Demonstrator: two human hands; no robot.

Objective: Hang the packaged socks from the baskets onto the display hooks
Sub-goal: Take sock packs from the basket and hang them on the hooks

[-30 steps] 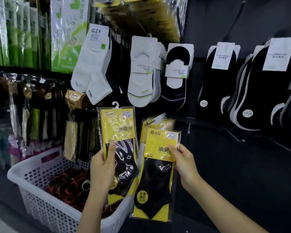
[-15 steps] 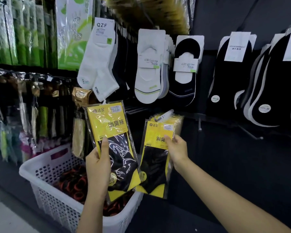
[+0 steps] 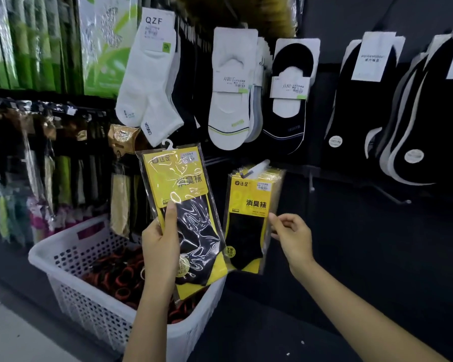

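My left hand (image 3: 159, 244) grips a yellow-and-black sock packet (image 3: 183, 205) with a white hanger tab, held upright above the white basket (image 3: 71, 262). A stack of the same yellow packets (image 3: 249, 218) hangs on a display hook (image 3: 256, 168) at centre. My right hand (image 3: 292, 236) is just right of that stack, fingers apart, its fingertips at the front packet's edge and holding nothing. The basket holds red-and-black items.
White and black socks (image 3: 230, 100) hang on hooks above. Black no-show socks (image 3: 364, 113) fill the right wall. Green and dark packets (image 3: 37, 152) line the left racks. Pale floor lies at lower left.
My right hand has let go of the yellow packet, which now hangs with the stack on the hook. My left hand has kept hold of its packet.
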